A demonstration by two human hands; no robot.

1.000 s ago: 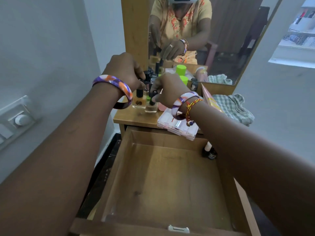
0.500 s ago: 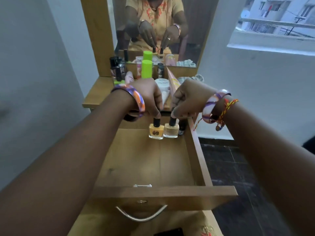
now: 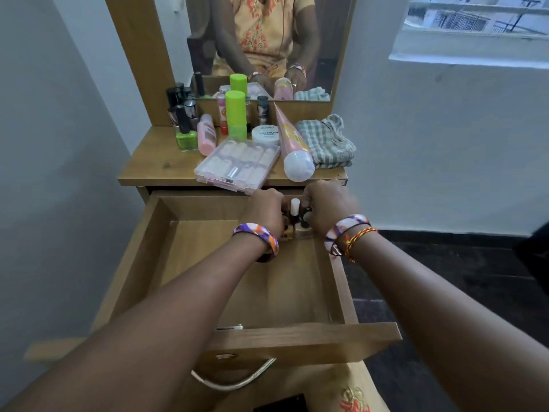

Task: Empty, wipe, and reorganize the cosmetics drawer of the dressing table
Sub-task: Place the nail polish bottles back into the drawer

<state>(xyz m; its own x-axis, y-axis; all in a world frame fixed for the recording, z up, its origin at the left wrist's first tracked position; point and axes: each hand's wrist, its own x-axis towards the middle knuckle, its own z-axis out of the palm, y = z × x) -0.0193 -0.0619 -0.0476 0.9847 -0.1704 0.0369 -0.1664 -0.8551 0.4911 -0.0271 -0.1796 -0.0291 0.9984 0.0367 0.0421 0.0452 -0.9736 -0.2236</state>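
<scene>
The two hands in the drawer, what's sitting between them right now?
In the head view, small nail polish bottles stand between the left hand and right hand, at the back right of the drawer; a white-capped bottle is the clearest.

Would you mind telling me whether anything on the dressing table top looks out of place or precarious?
The clear plastic case lies askew with its near corner overhanging the front edge of the table top, above the open drawer. Nothing looks spilled.

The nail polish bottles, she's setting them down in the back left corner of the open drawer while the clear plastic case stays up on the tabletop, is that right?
Not quite. The head view shows both hands, left hand and right hand, placing the nail polish bottles in the back right corner of the drawer, not the left. The clear plastic case does sit on the tabletop.
</scene>
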